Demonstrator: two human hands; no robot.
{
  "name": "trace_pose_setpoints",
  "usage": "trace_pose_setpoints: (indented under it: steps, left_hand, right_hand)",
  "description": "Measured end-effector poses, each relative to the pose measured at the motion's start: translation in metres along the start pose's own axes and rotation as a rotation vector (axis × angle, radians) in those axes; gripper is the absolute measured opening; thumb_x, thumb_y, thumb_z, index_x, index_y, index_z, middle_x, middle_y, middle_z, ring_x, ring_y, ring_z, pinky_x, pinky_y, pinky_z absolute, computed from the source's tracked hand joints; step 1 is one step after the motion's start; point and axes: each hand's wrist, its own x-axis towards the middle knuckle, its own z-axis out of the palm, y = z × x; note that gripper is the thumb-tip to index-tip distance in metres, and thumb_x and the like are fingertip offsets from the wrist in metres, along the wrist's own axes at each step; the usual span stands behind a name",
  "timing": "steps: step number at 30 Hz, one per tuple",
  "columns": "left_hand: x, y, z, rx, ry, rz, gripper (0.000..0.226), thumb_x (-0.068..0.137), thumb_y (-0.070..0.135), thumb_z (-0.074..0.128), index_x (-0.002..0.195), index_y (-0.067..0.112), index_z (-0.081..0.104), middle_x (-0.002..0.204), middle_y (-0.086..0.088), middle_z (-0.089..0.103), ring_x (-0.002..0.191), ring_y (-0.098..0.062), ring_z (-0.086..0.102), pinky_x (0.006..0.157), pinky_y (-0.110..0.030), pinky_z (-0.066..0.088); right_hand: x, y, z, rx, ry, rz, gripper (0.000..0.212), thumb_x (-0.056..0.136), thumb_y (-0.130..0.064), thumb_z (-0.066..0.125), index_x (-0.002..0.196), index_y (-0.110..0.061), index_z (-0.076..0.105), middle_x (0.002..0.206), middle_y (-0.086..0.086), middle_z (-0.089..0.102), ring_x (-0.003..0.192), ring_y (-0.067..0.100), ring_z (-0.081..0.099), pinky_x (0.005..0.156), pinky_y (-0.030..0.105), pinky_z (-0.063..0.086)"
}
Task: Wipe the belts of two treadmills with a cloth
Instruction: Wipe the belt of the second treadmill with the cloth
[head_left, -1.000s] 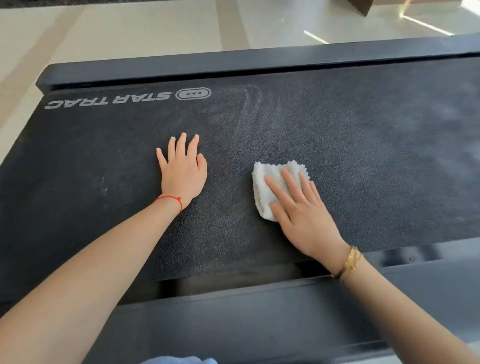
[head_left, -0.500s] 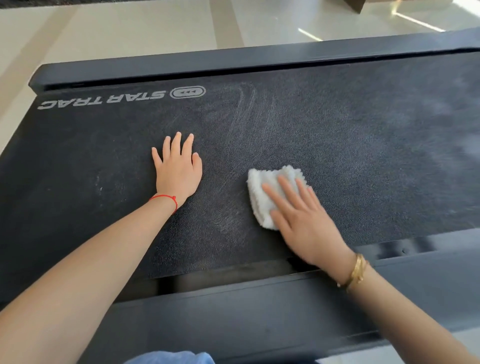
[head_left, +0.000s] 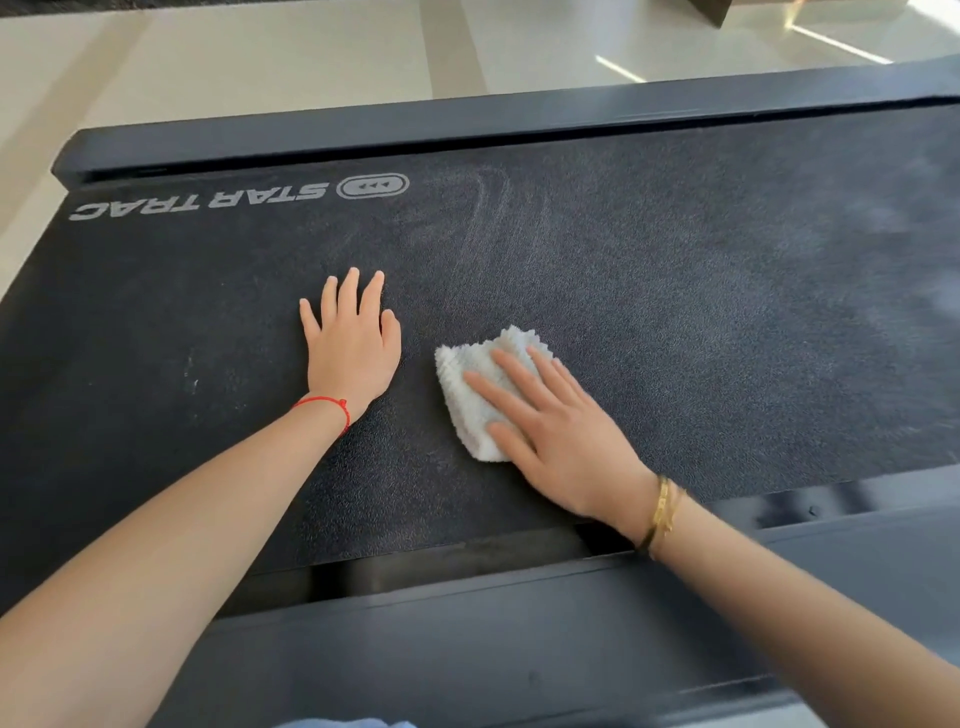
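Pressing white cloth (head_left: 480, 395) flat: right hand (head_left: 561, 436), fingers straight; left hand (head_left: 353, 348) splayed on belt (head_left: 701, 322).

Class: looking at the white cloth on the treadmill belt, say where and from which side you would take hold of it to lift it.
Pinch the white cloth's bare left edge, coming from above-left; the right hand covers its right part, and it lies flat.

On the belt (head_left: 675, 322), the cloth (head_left: 467, 384) lies under the right hand (head_left: 566, 441), at three o'clock of the left hand (head_left: 353, 353).
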Motion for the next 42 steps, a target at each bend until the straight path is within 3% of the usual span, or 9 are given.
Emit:
trace_pose_setpoints:
  steps: [5,8,13,16,22,31,34,42]
  left_hand:
    - [0.0,0.001,-0.002,-0.003,-0.013,-0.003,0.053,0.105,0.031,0.03,0.156,0.022,0.024,0.164,-0.007,0.019,0.152,-0.028,0.011,0.121,-0.057,0.006]
    - [0.0,0.002,-0.003,-0.009,-0.007,-0.01,0.053,0.105,0.031,0.031,0.156,0.021,0.025,0.163,-0.007,0.02,0.152,-0.027,0.011,0.121,-0.057,0.006]
    - [0.0,0.002,-0.003,-0.017,0.012,-0.019,0.052,0.103,0.029,0.034,0.155,0.022,0.028,0.163,-0.006,0.022,0.151,-0.026,0.013,0.121,-0.055,0.007]
    - [0.0,0.001,-0.002,-0.013,0.003,-0.015,0.053,0.103,0.03,0.033,0.155,0.022,0.027,0.163,-0.005,0.021,0.152,-0.025,0.012,0.122,-0.054,0.006]
    - [0.003,0.0,0.0,0.001,-0.01,-0.017,0.053,0.103,0.033,0.03,0.156,0.023,0.025,0.164,-0.005,0.02,0.152,-0.025,0.012,0.122,-0.055,0.007]
    - [0.004,0.003,0.0,0.081,-0.003,-0.007,0.056,0.1,0.031,0.028,0.154,0.019,0.028,0.16,-0.009,0.026,0.15,-0.03,0.019,0.119,-0.059,0.014]
    - [0.007,0.003,0.0,0.107,-0.008,-0.011,0.056,0.099,0.031,0.022,0.154,0.019,0.028,0.16,-0.01,0.027,0.149,-0.03,0.019,0.119,-0.059,0.015]
    - [0.008,0.003,-0.001,0.121,-0.021,-0.011,0.066,0.093,0.038,0.012,0.154,0.022,0.027,0.16,-0.008,0.025,0.149,-0.027,0.018,0.119,-0.057,0.014]
  right_hand:
    - [0.068,0.063,-0.015,-0.046,0.029,0.253,0.052,0.105,-0.039,0.024,0.156,-0.034,0.014,0.165,0.005,0.008,0.151,0.036,0.004,0.123,0.044,0.001]
    - [0.106,0.065,-0.019,0.015,0.004,0.369,0.053,0.104,-0.041,0.023,0.156,-0.035,0.013,0.165,0.006,0.005,0.149,0.042,-0.002,0.122,0.049,-0.003]
    - [0.096,0.004,0.005,-0.009,-0.006,0.048,0.056,0.102,-0.051,0.018,0.156,-0.04,0.008,0.165,0.004,0.005,0.15,0.038,-0.004,0.122,0.045,-0.008]
    - [0.095,0.015,0.004,0.011,0.013,-0.014,0.053,0.103,-0.047,0.021,0.155,-0.04,0.012,0.165,0.0,0.009,0.152,0.031,0.0,0.124,0.041,-0.004]
    - [0.157,0.079,-0.008,-0.034,0.113,0.218,0.051,0.105,-0.035,0.027,0.156,-0.031,0.019,0.163,0.006,0.015,0.148,0.039,0.012,0.122,0.045,0.003]
    - [0.275,0.117,-0.027,0.04,0.047,0.47,0.055,0.102,-0.041,0.017,0.156,-0.032,0.01,0.165,0.009,0.002,0.149,0.042,-0.006,0.121,0.05,-0.007]
    - [0.309,0.104,-0.027,0.033,0.019,0.444,0.057,0.101,-0.048,0.016,0.156,-0.034,0.009,0.165,0.009,0.001,0.149,0.041,-0.008,0.121,0.051,-0.008]
    - [0.347,0.032,-0.002,-0.012,0.007,0.122,0.056,0.102,-0.05,0.016,0.156,-0.036,0.012,0.165,0.007,0.005,0.15,0.039,-0.005,0.122,0.048,-0.005]
